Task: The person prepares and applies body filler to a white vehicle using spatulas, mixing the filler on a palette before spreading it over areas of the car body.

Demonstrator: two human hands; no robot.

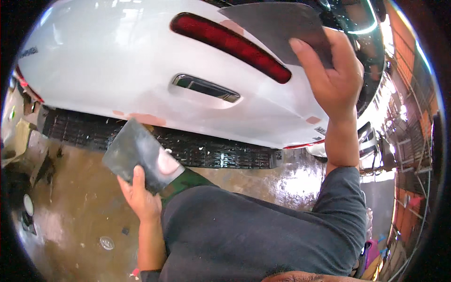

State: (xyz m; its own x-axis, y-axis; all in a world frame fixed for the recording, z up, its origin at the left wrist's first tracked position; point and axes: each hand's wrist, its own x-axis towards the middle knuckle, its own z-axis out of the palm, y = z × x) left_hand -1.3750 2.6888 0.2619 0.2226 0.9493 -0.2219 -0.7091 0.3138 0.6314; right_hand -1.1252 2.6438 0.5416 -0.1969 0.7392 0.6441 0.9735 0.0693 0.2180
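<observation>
Head view: right hand (336, 77) pinches a sheet (277, 28) beside the red light (230, 47); left hand (142, 201) grips a board (131, 152) below, presumably supporting paste (167, 163).

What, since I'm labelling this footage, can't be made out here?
All in the head view:
- Left grip: most fingertips, hidden beneath the grey board.
- Right grip: fingertips other than the thumb's, hidden behind the dark sheet.
- Pink patch above the red light: its full extent, apparently covered by the dark sheet.
- White car: its upper part, cut off by the top edge.
</observation>
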